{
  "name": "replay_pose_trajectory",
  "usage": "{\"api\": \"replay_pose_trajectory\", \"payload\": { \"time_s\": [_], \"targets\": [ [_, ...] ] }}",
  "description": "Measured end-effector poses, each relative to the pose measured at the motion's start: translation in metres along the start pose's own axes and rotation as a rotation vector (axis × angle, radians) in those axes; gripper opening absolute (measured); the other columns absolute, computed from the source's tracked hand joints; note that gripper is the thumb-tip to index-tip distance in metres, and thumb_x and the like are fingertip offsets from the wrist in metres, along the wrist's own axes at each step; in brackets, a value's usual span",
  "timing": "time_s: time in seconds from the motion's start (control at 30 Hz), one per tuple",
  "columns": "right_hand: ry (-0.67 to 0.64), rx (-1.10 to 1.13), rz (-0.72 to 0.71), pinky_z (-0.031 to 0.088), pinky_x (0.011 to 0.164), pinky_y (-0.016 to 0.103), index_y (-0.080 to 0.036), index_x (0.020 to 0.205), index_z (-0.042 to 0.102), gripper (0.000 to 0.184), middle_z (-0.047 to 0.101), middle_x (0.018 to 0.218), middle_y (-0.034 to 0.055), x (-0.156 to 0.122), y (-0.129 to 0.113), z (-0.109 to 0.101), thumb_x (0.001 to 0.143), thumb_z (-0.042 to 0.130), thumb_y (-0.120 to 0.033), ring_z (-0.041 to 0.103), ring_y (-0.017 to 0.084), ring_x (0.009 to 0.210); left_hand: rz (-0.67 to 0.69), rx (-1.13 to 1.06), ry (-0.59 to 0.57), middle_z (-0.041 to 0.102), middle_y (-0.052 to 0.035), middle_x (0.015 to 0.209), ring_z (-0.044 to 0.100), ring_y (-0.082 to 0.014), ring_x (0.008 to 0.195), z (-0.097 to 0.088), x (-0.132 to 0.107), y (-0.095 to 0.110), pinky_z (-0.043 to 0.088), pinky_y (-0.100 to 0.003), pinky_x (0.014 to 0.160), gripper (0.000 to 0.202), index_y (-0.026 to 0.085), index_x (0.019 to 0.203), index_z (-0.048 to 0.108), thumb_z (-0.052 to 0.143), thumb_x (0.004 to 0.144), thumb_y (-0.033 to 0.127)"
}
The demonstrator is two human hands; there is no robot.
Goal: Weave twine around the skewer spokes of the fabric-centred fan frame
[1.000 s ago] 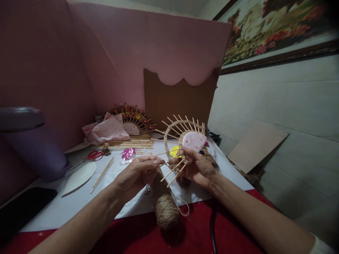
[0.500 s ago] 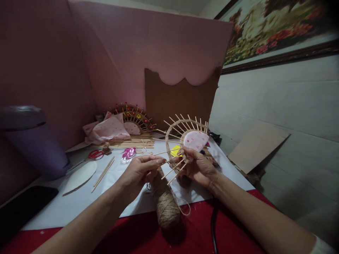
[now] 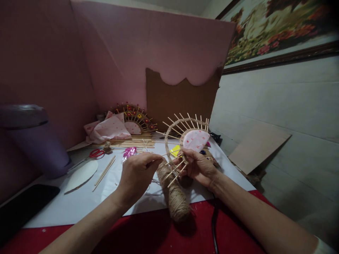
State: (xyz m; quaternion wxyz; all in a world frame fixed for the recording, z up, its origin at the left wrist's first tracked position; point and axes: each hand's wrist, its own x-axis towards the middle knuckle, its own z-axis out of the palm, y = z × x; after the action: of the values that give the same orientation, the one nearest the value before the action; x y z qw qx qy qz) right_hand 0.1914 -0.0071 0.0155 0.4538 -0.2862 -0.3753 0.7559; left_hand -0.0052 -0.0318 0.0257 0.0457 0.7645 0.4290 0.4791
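My right hand [image 3: 199, 167] grips a half-round frame of thin wooden sticks [image 3: 173, 127], with jute twine woven across them in a curved band. At its centre is a half-disc [image 3: 196, 140] covered in pink patterned fabric, and my right thumb presses on its lower edge. My left hand [image 3: 140, 173] is closed in a pinch beside the frame's left side, where one stick meets its fingertips. Whatever lies between those fingertips is too small to make out. Below the frame, a roll of jute twine [image 3: 176, 201] lies at the table's front edge.
A finished-looking decorated half-round piece [image 3: 139, 116], pink fabric [image 3: 111, 128] and a pile of sticks [image 3: 124, 142] lie at the back. Red-handled scissors [image 3: 96, 153], a pale oval piece [image 3: 82, 176], two loose sticks [image 3: 103, 173], a phone [image 3: 29, 201] and a purple bottle [image 3: 39, 144] occupy the left.
My left hand has turned and risen slightly, now covering one stick's outer end. The twine roll has shifted right, and its loose loop no longer shows. My right hand stays nearly still.
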Motion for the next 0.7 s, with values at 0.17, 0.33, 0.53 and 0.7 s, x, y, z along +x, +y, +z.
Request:
{"api": "replay_pose_trajectory", "payload": {
  "time_s": [0.17,0.33,0.53,0.7],
  "targets": [
    [-0.035,-0.088,-0.009,0.050,0.052,0.026,-0.011,0.077,0.058,0.019,0.068,0.071,0.0078,-0.0029,0.0015,0.0003,0.081,0.053,-0.029,0.062,0.014,0.057,0.036,0.068,-0.010,0.069,-0.0002,0.065,0.060,-0.0127,0.059,-0.0019,0.0011,0.0011,0.042,-0.025,0.057,0.011,0.018,0.071,0.069,0.060,0.076,0.019],
    [-0.059,-0.128,-0.015,0.051,0.053,0.025,-0.012,0.079,0.059,0.018,0.068,0.073,0.0067,-0.0048,0.0021,0.0020,0.078,0.056,-0.029,0.061,0.014,0.058,0.057,0.103,-0.004,0.068,0.0003,0.063,0.059,-0.0123,0.058,-0.0014,-0.0010,-0.0009,0.041,-0.024,0.056,0.010,0.019,0.071,0.069,0.061,0.076,0.020],
    [-0.071,-0.171,-0.018,0.051,0.054,0.025,-0.010,0.077,0.061,0.023,0.068,0.073,0.0083,-0.0041,0.0017,0.0023,0.079,0.055,-0.032,0.061,0.014,0.060,0.150,0.239,-0.003,0.068,-0.0012,0.067,0.059,-0.0133,0.059,-0.0037,-0.0026,-0.0027,0.040,-0.025,0.056,0.015,0.019,0.072,0.069,0.056,0.080,0.022],
    [-0.091,-0.192,0.002,0.049,0.054,0.024,-0.009,0.077,0.062,0.025,0.067,0.073,0.0093,-0.0043,0.0024,0.0014,0.078,0.055,-0.033,0.060,0.014,0.060,0.034,0.198,-0.063,0.067,-0.0022,0.064,0.058,-0.0142,0.058,-0.0074,-0.0004,0.0005,0.039,-0.027,0.057,0.013,0.018,0.068,0.069,0.060,0.075,0.024]
  ]
}}
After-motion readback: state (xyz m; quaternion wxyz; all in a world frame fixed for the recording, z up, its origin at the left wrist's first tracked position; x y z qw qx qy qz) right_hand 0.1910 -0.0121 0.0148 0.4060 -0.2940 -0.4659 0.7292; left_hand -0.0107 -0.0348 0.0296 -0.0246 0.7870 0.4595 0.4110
